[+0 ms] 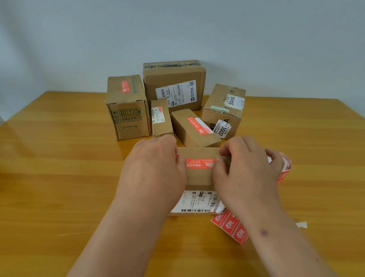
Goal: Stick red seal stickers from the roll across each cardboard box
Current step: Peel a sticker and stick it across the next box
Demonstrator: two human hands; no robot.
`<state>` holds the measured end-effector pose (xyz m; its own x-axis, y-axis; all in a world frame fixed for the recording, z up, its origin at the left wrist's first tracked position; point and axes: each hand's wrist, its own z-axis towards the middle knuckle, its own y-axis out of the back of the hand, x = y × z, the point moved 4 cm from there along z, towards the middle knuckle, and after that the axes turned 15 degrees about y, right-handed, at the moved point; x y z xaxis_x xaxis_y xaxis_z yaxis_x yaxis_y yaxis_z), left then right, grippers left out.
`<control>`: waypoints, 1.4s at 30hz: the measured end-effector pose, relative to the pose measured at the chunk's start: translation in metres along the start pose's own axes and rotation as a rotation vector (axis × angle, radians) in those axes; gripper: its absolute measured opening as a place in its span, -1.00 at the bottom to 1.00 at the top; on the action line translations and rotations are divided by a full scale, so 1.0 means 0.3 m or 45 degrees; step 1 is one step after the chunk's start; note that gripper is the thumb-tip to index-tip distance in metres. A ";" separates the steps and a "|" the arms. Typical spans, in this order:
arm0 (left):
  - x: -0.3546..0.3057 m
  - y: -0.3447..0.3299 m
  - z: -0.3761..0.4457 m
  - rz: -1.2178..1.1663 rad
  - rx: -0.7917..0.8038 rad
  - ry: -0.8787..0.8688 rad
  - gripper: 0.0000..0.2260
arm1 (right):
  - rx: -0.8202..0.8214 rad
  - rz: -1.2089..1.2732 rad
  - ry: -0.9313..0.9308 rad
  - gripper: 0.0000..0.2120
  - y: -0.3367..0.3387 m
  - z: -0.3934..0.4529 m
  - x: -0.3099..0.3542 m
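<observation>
Both grips on box (198,174) w/ sticker (199,163), roll (285,165) right, boxes (174,86) behind.

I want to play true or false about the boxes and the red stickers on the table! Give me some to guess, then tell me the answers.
1. Both hands are on the box nearest the person. True: the left hand and right hand are on the nearest box.
2. The sticker on that box is blue. False: the sticker is red.
3. The table is wooden and yellowish. True: see the table.
4. The sticker roll sits on the person's left. False: the sticker roll is by the right hand.
5. The tall box at the back left has no sticker. False: the tall box has a red one on top.
</observation>
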<state>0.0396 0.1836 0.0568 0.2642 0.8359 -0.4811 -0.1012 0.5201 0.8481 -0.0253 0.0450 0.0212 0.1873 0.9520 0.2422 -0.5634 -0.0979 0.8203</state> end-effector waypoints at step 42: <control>0.134 -0.090 0.036 -0.654 0.244 0.263 -0.82 | 0.194 0.452 -0.121 -0.90 0.010 0.001 -0.021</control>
<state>0.0631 0.2012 0.0170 0.0389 0.5120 -0.8581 0.1703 0.8428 0.5106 -0.0280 0.0386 0.0222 0.0802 0.8208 0.5656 -0.4820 -0.4647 0.7427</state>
